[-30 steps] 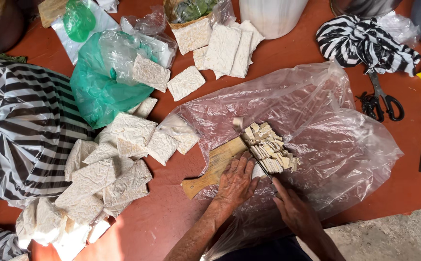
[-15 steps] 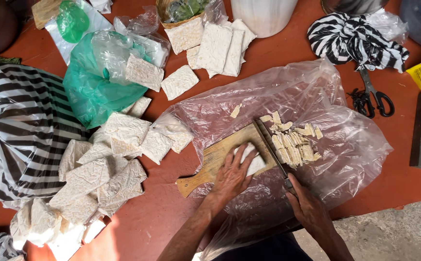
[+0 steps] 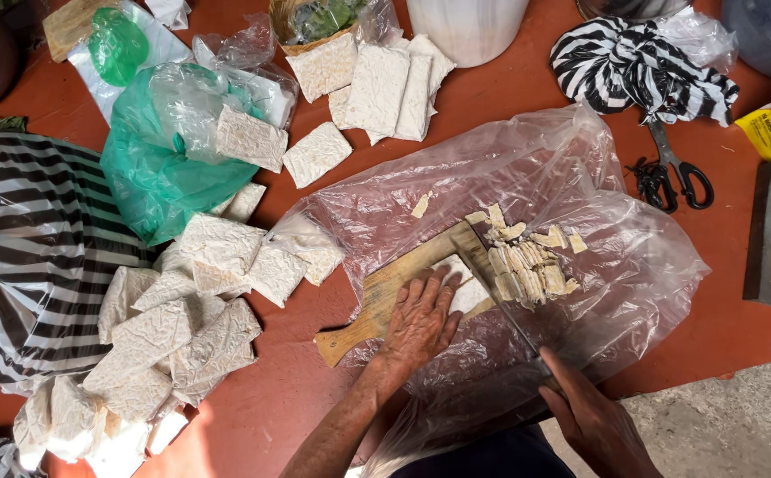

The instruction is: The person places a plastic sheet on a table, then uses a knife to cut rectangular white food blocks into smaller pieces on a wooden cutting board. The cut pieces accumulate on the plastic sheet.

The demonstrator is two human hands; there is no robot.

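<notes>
A big sheet of clear plastic [image 3: 580,204] is spread over the red floor [image 3: 527,97], and everything in hand happens on top of it. On it lies a wooden cutting board [image 3: 394,288], its handle pointing down past the left wrist. The left hand [image 3: 421,319] is flat, fingers together, pressing down a pale block [image 3: 467,290] that peeks out beyond the fingertips. The right hand [image 3: 593,423] is wrapped around the handle of a long knife [image 3: 500,288], whose blade runs up just to the right of the left fingers, against the block's edge. Further right of the blade sits a heap of cut strips [image 3: 527,265], so this looks like the slicing step, mid-block. The next cut, I'd judge, needs the blade set close beside those fingertips without touching them. Well off to the left of the left hand lie many wrapped pale blocks [image 3: 182,327].
</notes>
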